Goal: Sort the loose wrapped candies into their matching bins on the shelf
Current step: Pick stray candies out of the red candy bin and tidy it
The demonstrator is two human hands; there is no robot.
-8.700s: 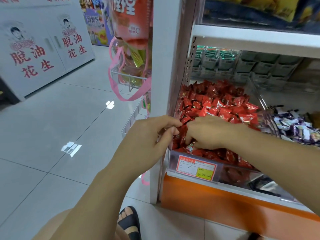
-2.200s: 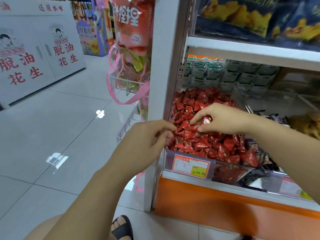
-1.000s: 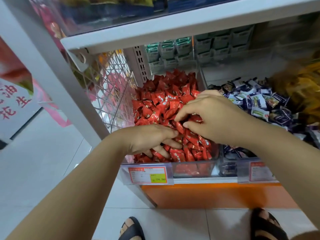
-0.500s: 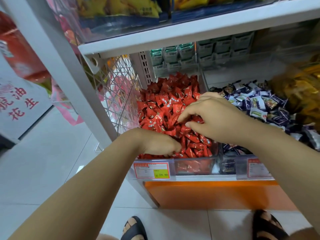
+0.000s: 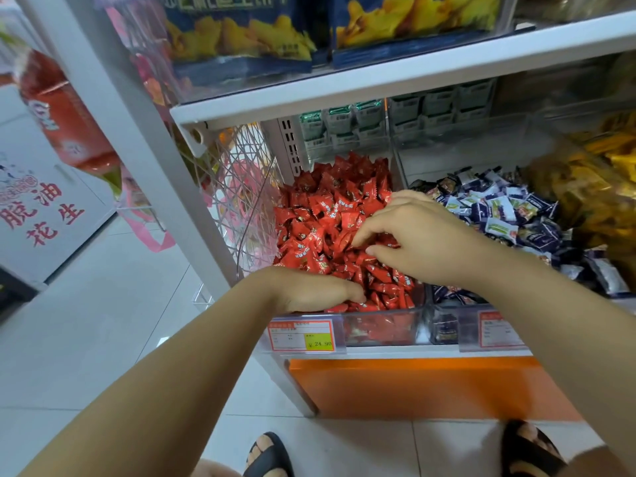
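A clear bin at the left end of the lower shelf is heaped with red wrapped candies. My left hand lies at the bin's front left corner, its fingertips buried in the red heap, so its grip is hidden. Over the middle right of the heap, my right hand curls its fingers and pinches a red candy between thumb and forefinger. The neighbouring bin to the right holds dark blue and white wrapped candies.
Further right lies a bin of yellow wrapped sweets. Green-topped packs line the shelf back. A white shelf board hangs low overhead. A wire basket is on the shelf's left side. Price tags front the bins.
My left hand has pushed its fingers deeper into the front of the red heap. My right hand stays over the heap. The view has shifted slightly right.
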